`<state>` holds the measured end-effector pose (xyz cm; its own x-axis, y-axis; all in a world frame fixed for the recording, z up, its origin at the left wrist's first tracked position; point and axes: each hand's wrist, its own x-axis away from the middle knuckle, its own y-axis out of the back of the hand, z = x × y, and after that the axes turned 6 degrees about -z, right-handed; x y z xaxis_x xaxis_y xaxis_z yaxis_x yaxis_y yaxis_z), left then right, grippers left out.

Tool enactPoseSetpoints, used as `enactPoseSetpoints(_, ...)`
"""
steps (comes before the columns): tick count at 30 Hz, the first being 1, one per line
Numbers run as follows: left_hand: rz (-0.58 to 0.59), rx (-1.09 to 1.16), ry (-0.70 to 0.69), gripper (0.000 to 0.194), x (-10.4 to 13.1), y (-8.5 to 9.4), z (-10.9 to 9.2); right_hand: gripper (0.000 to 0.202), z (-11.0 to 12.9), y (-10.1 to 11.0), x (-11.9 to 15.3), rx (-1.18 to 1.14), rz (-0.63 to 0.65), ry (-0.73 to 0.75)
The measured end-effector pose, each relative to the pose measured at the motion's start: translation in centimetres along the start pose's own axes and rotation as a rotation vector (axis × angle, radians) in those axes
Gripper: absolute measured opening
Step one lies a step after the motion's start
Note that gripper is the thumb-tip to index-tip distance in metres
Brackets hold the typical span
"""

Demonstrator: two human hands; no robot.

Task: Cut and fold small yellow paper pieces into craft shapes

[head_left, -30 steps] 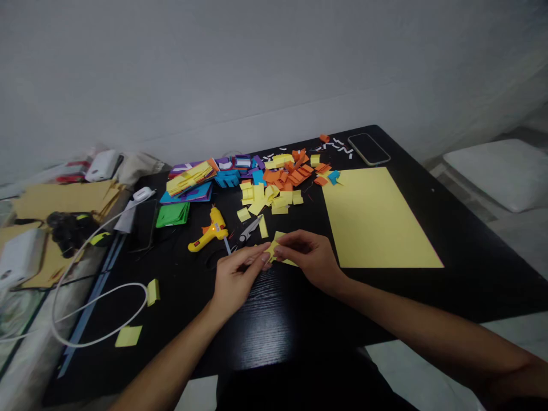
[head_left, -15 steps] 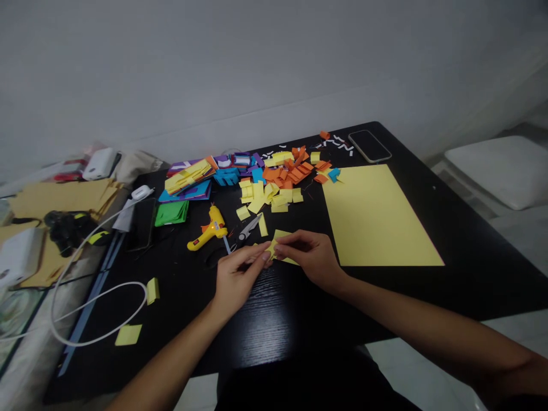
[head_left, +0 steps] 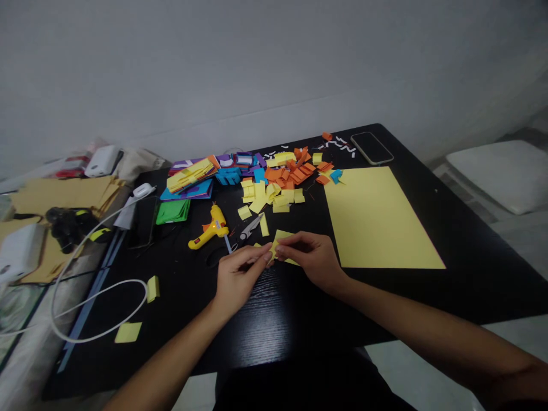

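Observation:
My left hand [head_left: 240, 277] and my right hand [head_left: 314, 260] meet above the black table [head_left: 265, 325]. Both pinch a small piece of yellow paper [head_left: 274, 249] between thumb and fingers, which partly hide it. Another yellow paper [head_left: 282, 234] lies just behind the fingertips. Scissors [head_left: 250, 227] with grey blades rest beyond my left hand, beside a narrow yellow strip [head_left: 264, 224]. To their left lies a yellow glue gun [head_left: 209, 228]. Folded yellow pieces [head_left: 259, 194] and orange pieces [head_left: 291, 171] are heaped farther back.
A large yellow sheet [head_left: 381, 220] lies at the right, with a phone [head_left: 371, 148] behind it. Green papers [head_left: 173, 212] and a looped white cable [head_left: 98, 338] are on the left. A white stool [head_left: 500, 174] stands beyond the table's right side.
The camera view has shifted very slightly. Both hands stay almost in place, still pinching the yellow piece.

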<state>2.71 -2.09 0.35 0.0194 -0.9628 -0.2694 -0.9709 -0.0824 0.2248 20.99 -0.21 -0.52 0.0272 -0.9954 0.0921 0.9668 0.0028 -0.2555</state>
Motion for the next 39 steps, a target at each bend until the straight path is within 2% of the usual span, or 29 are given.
enactPoseSetpoints(8,-0.014,-0.002,0.004,0.018,-0.1,-0.1,-0.4,0.019,0.1,-0.1,-0.1,0.014,0.017,0.029)
enactPoseSetpoints(19,-0.049,-0.051,0.038,0.018,-0.2,0.1,-0.2,0.035,-0.2,-0.1,0.0,-0.009,0.082,0.0)
enactPoseSetpoints(26,0.011,0.116,0.196,0.026,-0.3,-0.3,-0.3,0.035,-0.2,-0.1,0.0,0.039,0.072,-0.002)
enactPoseSetpoints(31,0.105,0.205,0.339,0.025,-0.7,-0.1,-0.3,0.037,-0.1,-0.1,0.0,0.053,0.083,0.01)
enactPoseSetpoints(35,0.169,0.185,0.333,0.026,-1.1,0.2,-0.5,0.033,-0.2,0.0,-0.1,0.049,0.09,0.012)
enactPoseSetpoints(39,0.286,0.178,0.344,0.029,-1.3,0.3,-0.6,0.03,-0.4,0.0,-0.2,0.067,0.087,0.007)
